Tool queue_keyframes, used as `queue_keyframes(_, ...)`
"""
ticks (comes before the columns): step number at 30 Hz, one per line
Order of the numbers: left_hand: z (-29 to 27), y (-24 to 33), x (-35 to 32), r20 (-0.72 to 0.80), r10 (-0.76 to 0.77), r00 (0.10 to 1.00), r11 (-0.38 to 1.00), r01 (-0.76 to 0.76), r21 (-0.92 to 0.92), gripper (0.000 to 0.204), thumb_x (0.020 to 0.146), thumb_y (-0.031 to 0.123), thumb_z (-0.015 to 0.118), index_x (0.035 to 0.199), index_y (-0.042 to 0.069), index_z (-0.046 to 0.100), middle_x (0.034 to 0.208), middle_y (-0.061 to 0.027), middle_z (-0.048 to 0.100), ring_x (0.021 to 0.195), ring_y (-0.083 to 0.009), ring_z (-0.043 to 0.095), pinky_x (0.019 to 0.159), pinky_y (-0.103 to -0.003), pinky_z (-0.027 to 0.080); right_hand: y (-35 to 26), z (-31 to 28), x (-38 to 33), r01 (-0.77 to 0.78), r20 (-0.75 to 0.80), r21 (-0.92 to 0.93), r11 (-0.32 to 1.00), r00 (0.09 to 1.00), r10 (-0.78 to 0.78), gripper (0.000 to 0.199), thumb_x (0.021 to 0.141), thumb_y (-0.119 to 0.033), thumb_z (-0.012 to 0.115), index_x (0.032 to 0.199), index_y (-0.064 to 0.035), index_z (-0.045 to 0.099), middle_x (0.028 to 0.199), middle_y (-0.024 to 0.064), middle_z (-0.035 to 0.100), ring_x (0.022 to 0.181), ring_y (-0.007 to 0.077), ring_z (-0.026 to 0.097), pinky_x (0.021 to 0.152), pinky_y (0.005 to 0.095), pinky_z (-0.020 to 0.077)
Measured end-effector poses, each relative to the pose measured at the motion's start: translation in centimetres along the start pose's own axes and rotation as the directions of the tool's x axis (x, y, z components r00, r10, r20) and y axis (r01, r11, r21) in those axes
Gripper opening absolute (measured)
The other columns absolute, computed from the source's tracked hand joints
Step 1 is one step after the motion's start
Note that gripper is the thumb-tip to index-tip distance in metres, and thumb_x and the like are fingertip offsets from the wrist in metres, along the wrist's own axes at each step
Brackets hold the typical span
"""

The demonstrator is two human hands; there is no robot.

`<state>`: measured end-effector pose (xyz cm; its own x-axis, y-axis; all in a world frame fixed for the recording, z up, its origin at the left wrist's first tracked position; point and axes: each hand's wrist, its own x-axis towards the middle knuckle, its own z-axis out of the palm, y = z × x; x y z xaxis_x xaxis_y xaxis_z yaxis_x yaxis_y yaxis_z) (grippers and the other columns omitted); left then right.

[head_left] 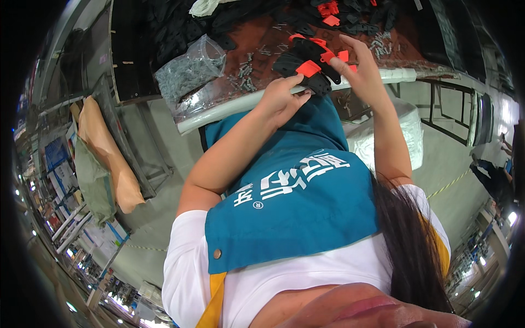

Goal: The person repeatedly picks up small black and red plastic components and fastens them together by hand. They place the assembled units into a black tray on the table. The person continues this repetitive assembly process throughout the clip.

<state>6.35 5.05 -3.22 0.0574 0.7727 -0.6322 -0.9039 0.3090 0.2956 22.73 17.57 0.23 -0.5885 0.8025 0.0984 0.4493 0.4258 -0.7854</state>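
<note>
My left hand [281,95] grips the near end of a black plastic part [306,54] at the table's front edge, thumb beside an orange clip [309,68] on it. My right hand [358,68] reaches over from the right, its fingertips pinching another small orange clip [342,55] on the same stack of black parts. Both forearms stretch up from my teal apron [295,208] toward the table.
On the brown table [262,41] lie scattered small screws [246,71], a clear bag of screws [188,71], a pile of black parts [240,16] and more orange pieces [328,8]. A white bag [407,131] sits below the table. Tan and green sacks [106,158] lean at the left. Another person [492,175] is at the far right.
</note>
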Motion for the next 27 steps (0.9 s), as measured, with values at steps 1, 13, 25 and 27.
queue_keyframes(1,-0.1,0.1,0.0,-0.003,-0.003,1.000,1.000,0.003,0.024,0.030,0.094,0.014,0.051,0.117,-0.005,0.048,0.114,-0.0149,0.054,0.101,-0.0250,0.055,0.091,-0.038,0.046,1.0,-0.3,0.6,-0.097,0.034,0.065,0.993,0.995,0.095,0.060,0.078,-0.037,0.072,0.121,-0.0002,0.053,0.116,0.0173,0.056,0.109,0.0305,0.052,0.092,0.0385,0.0413)
queue_keyframes(13,0.8,0.0,0.5,-0.068,0.014,0.998,0.998,-0.009,0.068,0.033,0.095,0.017,0.052,0.122,-0.001,0.046,0.119,-0.0138,0.052,0.106,-0.0241,0.053,0.095,-0.039,0.043,3.8,2.5,4.7,-0.365,0.554,-0.203,0.909,0.722,0.414,0.074,0.080,-0.057,0.063,0.118,0.0050,0.053,0.104,0.0157,0.063,0.092,0.0245,0.061,0.065,0.0349,0.0507)
queue_keyframes(25,-0.8,0.5,2.0,-0.164,-0.037,0.986,0.998,0.043,0.036,0.043,0.083,0.017,0.070,0.121,0.010,0.051,0.112,-0.0067,0.058,0.102,-0.0221,0.058,0.088,-0.036,0.048,2.8,3.6,5.8,-0.456,0.562,-0.224,0.861,0.661,0.496,0.080,0.078,-0.060,0.062,0.136,-0.0090,0.042,0.117,0.0194,0.057,0.095,0.0277,0.060,0.057,0.0344,0.0503)
queue_keyframes(27,-0.7,0.5,2.0,-0.113,-0.019,0.993,0.999,0.024,0.043,0.043,0.082,0.019,0.071,0.119,0.009,0.053,0.112,-0.0070,0.059,0.102,-0.0218,0.058,0.087,-0.037,0.049,2.2,3.1,5.8,-0.502,0.609,-0.152,0.851,0.631,0.481,0.075,0.078,-0.059,0.062,0.129,-0.0068,0.047,0.108,0.0164,0.059,0.087,0.0239,0.059,0.054,0.0340,0.0484)
